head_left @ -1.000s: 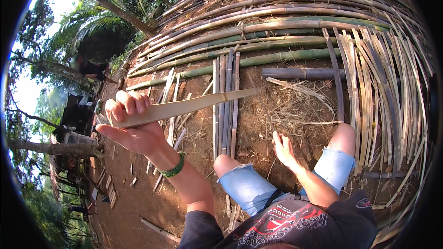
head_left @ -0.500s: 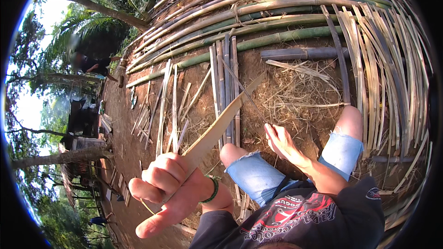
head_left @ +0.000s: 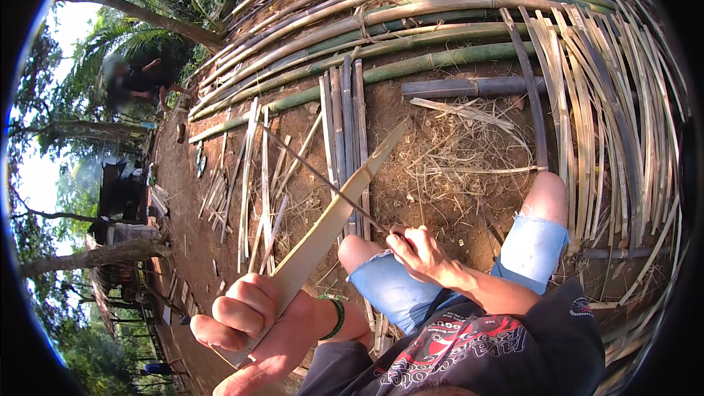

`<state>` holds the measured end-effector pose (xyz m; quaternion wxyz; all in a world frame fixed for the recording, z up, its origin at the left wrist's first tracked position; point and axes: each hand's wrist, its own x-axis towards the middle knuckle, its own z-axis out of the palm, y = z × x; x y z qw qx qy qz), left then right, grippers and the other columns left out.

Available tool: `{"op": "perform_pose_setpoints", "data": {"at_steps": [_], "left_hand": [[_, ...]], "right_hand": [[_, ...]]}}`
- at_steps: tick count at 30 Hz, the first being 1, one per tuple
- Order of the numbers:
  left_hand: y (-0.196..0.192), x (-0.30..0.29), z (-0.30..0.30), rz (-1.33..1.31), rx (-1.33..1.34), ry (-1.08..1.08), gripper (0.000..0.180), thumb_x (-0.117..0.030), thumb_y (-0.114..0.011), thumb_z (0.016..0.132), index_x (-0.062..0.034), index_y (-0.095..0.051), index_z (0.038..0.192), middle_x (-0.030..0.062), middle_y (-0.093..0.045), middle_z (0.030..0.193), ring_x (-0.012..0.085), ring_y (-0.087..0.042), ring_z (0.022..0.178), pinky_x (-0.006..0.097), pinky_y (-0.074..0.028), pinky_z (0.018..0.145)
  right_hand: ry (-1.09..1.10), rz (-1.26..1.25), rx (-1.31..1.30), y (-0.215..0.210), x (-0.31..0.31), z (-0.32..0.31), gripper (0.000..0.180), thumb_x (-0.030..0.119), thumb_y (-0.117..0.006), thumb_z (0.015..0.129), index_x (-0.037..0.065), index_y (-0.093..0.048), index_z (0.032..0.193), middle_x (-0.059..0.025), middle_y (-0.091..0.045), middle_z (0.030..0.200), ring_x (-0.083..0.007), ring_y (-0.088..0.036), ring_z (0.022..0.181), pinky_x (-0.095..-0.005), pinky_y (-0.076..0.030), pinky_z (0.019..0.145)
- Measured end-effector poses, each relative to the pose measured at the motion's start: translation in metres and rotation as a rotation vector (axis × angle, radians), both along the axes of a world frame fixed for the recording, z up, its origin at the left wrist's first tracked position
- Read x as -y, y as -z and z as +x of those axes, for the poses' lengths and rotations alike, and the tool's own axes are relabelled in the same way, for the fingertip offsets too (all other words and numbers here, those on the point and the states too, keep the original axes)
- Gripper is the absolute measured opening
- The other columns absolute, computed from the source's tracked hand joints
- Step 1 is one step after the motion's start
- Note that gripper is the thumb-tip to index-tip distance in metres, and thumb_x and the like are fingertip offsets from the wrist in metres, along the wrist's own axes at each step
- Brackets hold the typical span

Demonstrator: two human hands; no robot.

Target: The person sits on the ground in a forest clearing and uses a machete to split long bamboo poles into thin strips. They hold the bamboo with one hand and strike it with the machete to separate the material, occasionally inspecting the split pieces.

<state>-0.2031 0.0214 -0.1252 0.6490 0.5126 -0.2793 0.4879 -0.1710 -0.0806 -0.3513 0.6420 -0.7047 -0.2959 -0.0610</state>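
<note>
My left hand [head_left: 246,323], at the lower left, grips the near end of a split bamboo slat [head_left: 315,238]. The pale slat slants up and away, tapering to a pointed far end. My right hand [head_left: 422,253] is closed around a long, thin dark blade, apparently a knife [head_left: 304,165] seen nearly edge-on; its handle is hidden in my fist. The blade crosses the slat partway along its length. Whether it touches the slat's surface I cannot tell. A green band circles my left wrist.
Long bamboo poles [head_left: 440,6] lie across the far side. Many split slats [head_left: 594,132] are piled at right, and dark strips [head_left: 345,132] lie ahead. Shavings [head_left: 469,147] cover the dirt between them. A person [head_left: 143,81] is at the far left, near trees.
My right hand has come nearer and leftward, carrying the knife from the slat's far part to a place closer along it. My left hand and the slat have shifted slightly down and left.
</note>
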Motion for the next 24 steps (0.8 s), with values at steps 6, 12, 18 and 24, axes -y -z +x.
{"op": "perform_pose_setpoints", "data": {"at_steps": [6,12,18,24], "left_hand": [[0.002,-0.007,-0.005,0.048,-0.005,-0.015,0.068,-0.078,-0.050,0.079,-0.0137,-0.029,0.072,-0.0035,-0.025,0.056,0.0072,-0.020,0.048,0.023,-0.016,0.045],[0.007,-0.018,-0.012,0.013,0.007,-0.043,0.065,-0.074,-0.054,0.080,-0.0138,-0.030,0.071,-0.0035,-0.025,0.057,0.0074,-0.019,0.048,0.024,-0.016,0.045],[0.004,-0.037,-0.012,-0.029,-0.024,-0.075,0.063,-0.071,-0.049,0.086,-0.0122,-0.032,0.070,-0.0030,-0.024,0.058,0.0080,-0.019,0.050,0.024,-0.015,0.046],[0.004,-0.049,-0.016,-0.012,-0.042,-0.140,0.064,-0.072,-0.040,0.088,-0.0124,-0.029,0.070,-0.0020,-0.021,0.058,0.0092,-0.016,0.050,0.025,-0.014,0.046]], "right_hand": [[-0.101,-0.078,-0.752,0.102,-0.001,0.049,0.054,0.051,-0.047,0.096,0.001,-0.055,0.075,-0.0096,-0.048,0.052,-0.0198,-0.051,0.048,-0.0390,-0.041,0.050],[-0.199,-0.040,-0.187,0.037,0.001,0.020,0.045,0.042,-0.049,0.097,0.001,-0.059,0.080,-0.0117,-0.049,0.051,-0.0298,-0.049,0.041,-0.0391,-0.038,0.042],[0.018,-0.174,-0.499,0.156,-0.019,0.078,0.057,0.052,-0.045,0.097,0.001,-0.056,0.073,-0.0078,-0.046,0.048,-0.0185,-0.045,0.047,-0.0383,-0.037,0.046],[-0.152,-0.082,0.039,0.101,-0.025,0.047,0.046,0.046,-0.051,0.096,0.004,-0.055,0.078,-0.0099,-0.047,0.048,-0.0253,-0.052,0.043,-0.0417,-0.038,0.043]]}}
